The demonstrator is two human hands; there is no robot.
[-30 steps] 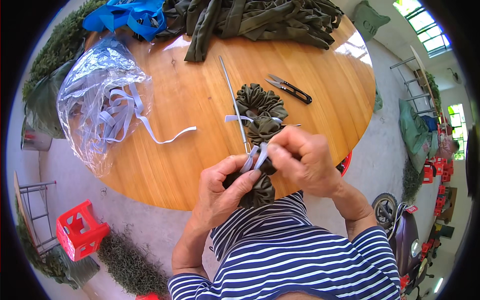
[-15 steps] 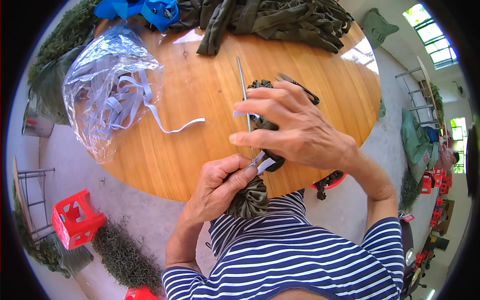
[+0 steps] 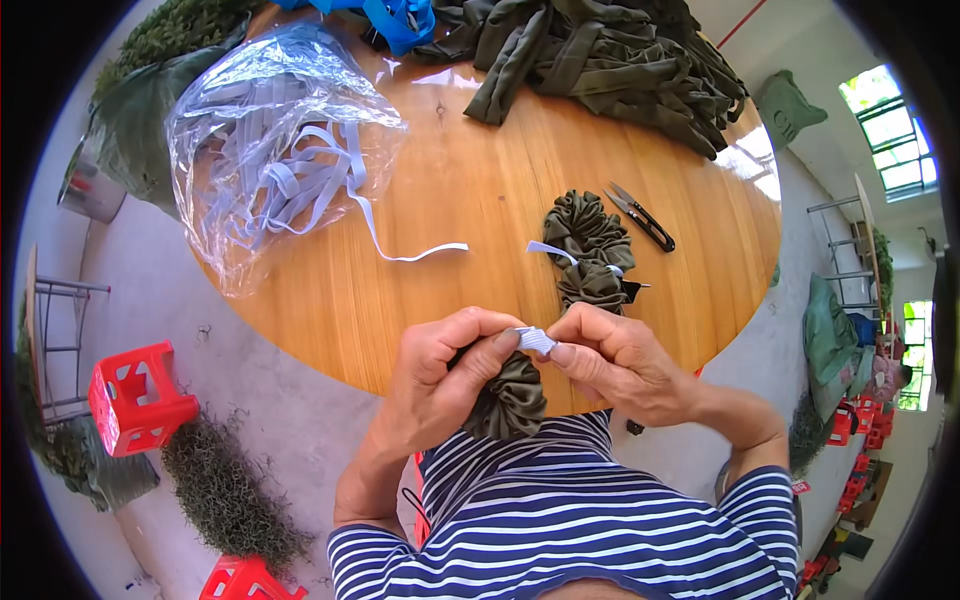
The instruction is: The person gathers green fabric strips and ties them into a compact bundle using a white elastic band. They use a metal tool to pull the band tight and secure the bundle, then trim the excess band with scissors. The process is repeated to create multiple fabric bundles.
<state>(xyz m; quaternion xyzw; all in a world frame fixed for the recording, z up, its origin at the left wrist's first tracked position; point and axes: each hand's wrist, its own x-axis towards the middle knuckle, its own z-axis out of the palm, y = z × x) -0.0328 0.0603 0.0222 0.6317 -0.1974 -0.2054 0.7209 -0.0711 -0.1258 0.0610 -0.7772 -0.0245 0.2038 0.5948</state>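
Observation:
At the table's near edge, my left hand pinches a bunched ring of shiny olive-green fabric, along with one end of a white elastic strip. Facing it, my right hand is closed, thumb and forefinger gripping the other end of that strip. Just beyond my hands lies more gathered olive fabric, with a white elastic end poking out on its left. Thread snips with black handles rest to its right. A small dark pointed item shows beside the fabric; its kind is unclear.
A clear plastic bag of white elastic lies on the round wooden table. Olive fabric strips are heaped at the far edge beside a blue strap. A red stool stands on the floor at left.
My right hand has come down from above the metal rod to the elastic at my left hand. The rod no longer shows upright between them. The view has shifted, uncovering the gathered fabric and snips.

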